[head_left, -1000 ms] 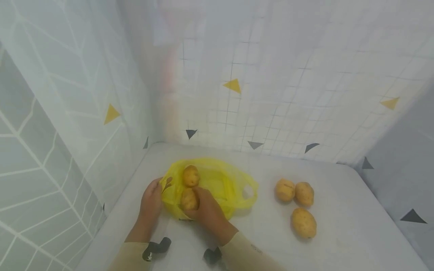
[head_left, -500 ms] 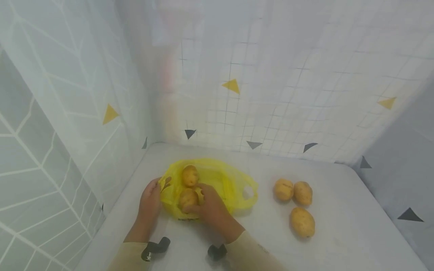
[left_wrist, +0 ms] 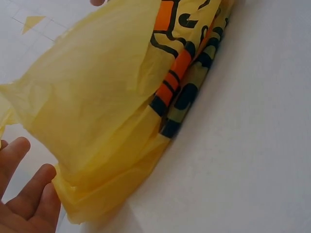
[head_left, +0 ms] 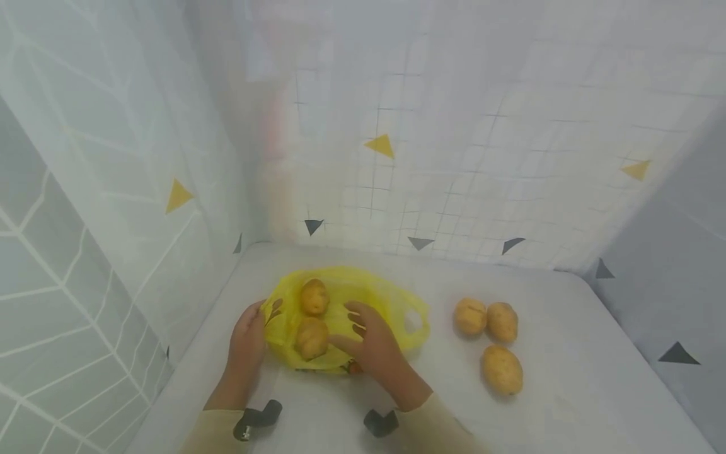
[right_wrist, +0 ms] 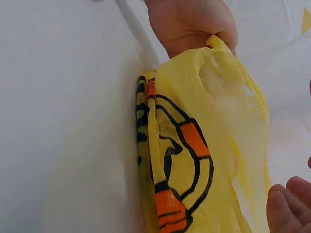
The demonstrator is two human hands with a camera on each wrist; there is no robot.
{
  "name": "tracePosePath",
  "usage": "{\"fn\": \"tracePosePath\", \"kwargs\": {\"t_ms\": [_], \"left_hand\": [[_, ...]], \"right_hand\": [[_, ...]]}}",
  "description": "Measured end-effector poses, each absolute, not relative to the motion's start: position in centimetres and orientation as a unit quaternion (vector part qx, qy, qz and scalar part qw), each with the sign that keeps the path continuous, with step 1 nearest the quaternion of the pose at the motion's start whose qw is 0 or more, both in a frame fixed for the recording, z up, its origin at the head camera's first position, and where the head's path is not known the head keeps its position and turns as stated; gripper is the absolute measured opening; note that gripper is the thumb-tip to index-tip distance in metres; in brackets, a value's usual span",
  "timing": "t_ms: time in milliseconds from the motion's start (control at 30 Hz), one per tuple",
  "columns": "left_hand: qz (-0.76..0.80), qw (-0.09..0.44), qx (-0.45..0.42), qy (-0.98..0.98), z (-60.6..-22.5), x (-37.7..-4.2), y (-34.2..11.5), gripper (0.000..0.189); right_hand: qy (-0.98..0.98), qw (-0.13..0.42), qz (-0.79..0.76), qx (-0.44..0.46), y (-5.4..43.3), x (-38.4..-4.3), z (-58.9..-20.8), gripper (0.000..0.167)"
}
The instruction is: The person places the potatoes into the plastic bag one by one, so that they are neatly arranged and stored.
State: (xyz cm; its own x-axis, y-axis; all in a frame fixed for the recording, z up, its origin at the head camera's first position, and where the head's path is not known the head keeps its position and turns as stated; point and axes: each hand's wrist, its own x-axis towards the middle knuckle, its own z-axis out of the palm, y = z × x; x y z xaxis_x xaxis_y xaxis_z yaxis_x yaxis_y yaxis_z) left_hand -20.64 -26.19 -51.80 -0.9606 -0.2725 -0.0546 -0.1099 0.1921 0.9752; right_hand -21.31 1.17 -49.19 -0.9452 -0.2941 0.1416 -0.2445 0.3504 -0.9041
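A yellow plastic bag (head_left: 351, 277) with orange and black print lies on its side on the white table, mouth held wide. Two potatoes sit at its left end: an upper one (head_left: 314, 297) and a lower one (head_left: 311, 339). At the bag's left edge my left hand (head_left: 247, 340) grips the plastic, with some fingers showing through it; the right wrist view also catches this left hand (right_wrist: 194, 24) at a gathered corner. Over the bag's near side, my right hand (head_left: 379, 343) has spread fingers and holds nothing, its thumb beside the lower potato.
Three loose potatoes lie on the table (head_left: 567, 378) to the right: a left one (head_left: 470, 316), a right one (head_left: 502, 322) and a nearer one (head_left: 502, 370). Pale patterned walls (head_left: 454, 157) stand behind and at both sides.
My right hand has let go of the lower potato, which stays in the bag, and has drawn back to the right with its fingers spreading. The left hand keeps its grip on the bag.
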Motion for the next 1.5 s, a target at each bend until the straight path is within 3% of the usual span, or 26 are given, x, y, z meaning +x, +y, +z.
{"fn": "tracePosePath", "kwargs": {"t_ms": [300, 667, 1500], "left_hand": [[-0.625, 0.05, 0.131, -0.768, -51.8, -21.0, -26.7, 0.05], [-0.628, 0.066, 0.12, -0.766, -51.8, -21.0, -26.8, 0.05], [-0.616, 0.049, 0.12, -0.777, -52.1, -20.7, -27.0, 0.053]], "right_hand": [[0.804, 0.008, -0.574, -0.157, 2.2, -21.1, -49.0, 0.069], [0.819, 0.003, -0.557, -0.135, 4.2, -20.5, -48.4, 0.074], [0.84, -0.03, -0.538, -0.066, 10.0, -21.0, -48.2, 0.078]]}}
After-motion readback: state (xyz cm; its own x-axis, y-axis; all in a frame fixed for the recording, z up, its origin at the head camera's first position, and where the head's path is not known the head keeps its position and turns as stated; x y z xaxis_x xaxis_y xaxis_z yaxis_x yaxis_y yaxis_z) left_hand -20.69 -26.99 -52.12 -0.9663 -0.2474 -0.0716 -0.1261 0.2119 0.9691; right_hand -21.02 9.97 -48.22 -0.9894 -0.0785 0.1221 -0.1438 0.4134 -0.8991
